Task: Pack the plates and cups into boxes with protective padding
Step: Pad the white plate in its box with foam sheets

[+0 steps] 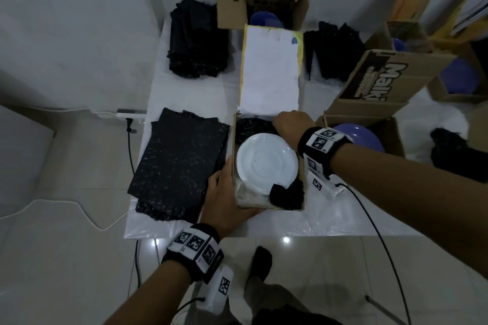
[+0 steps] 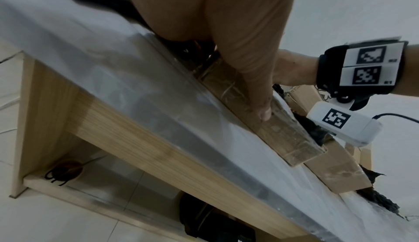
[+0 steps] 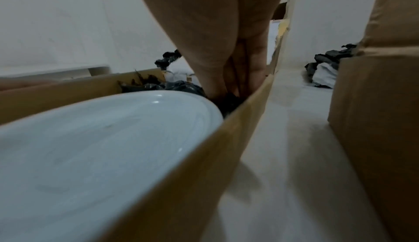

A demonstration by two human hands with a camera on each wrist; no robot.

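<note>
An open cardboard box (image 1: 302,194) stands at the table's near edge. A white plate (image 1: 266,163) lies inside it. Black padding (image 1: 250,126) fills the far end, and another wad (image 1: 287,196) sits in the near right corner. My left hand (image 1: 224,192) braces the near left corner, thumb along the side wall. Its fingers (image 2: 260,106) lie straight on the front wall (image 2: 283,138). My right hand (image 1: 287,120) reaches down into the far right corner. There its thumb and fingers (image 3: 211,84) close on black padding (image 3: 226,102) between the plate (image 3: 102,147) and the box wall (image 3: 204,156).
The box's white-lined lid (image 1: 269,71) lies open toward the back. Flat black padding sheets (image 1: 177,161) lie left of the box, with more stacks at the far left (image 1: 198,37) and far right (image 1: 335,50). Other boxes hold purple plates (image 1: 359,137) on the right.
</note>
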